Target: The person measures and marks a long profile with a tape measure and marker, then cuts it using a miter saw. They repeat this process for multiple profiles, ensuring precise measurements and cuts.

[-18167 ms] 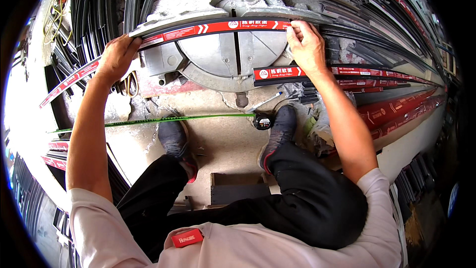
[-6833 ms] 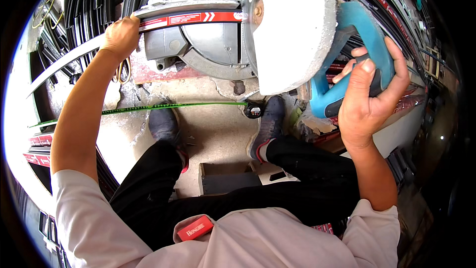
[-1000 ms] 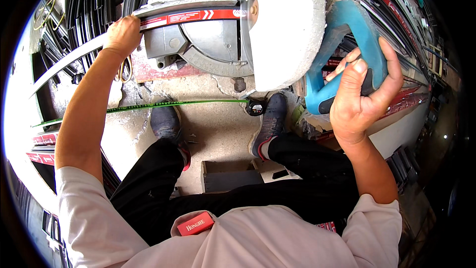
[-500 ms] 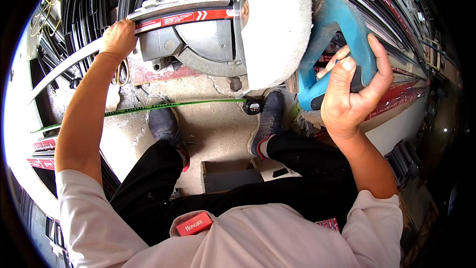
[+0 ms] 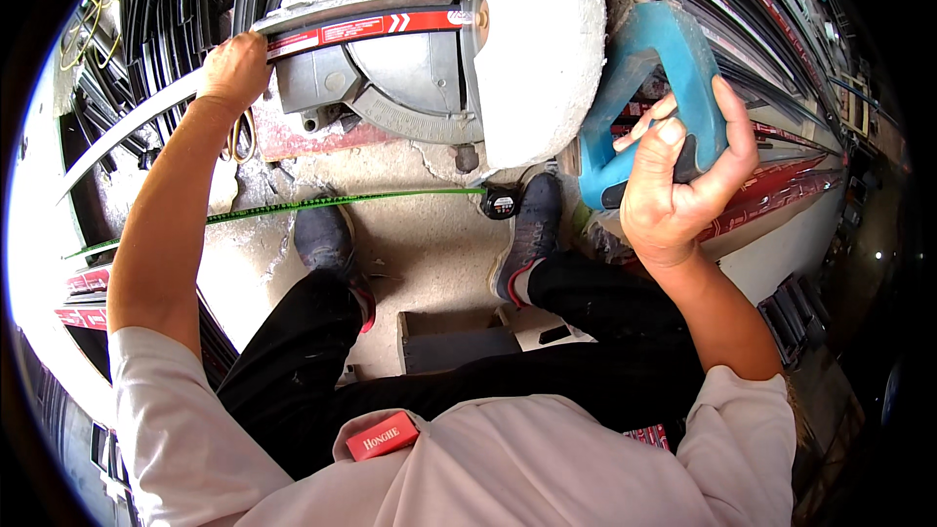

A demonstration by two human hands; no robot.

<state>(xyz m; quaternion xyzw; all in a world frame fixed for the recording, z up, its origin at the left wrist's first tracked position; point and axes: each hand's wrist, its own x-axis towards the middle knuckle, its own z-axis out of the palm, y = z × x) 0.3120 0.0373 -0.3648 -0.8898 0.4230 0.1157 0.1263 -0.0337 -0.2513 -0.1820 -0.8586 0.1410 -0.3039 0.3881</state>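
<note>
My left hand is closed on a long, thin strip with a red and white printed face. It presses the strip along the fence of a mitre saw. The strip's right end reaches the saw's round, pale, dusty blade guard; the blade itself is mostly hidden. On the right, my right hand wraps round the saw's teal loop handle, its thumb resting on the near side.
An extended green tape measure lies across the floor by my shoes. Dark strips crowd the far left, and more strips spread at the far right. A dark wooden block sits between my legs. Scissor-like loops hang beside the saw.
The teal handle, blade guard and my right hand have shifted slightly left. My left hand and the strip stay almost where they were.
</note>
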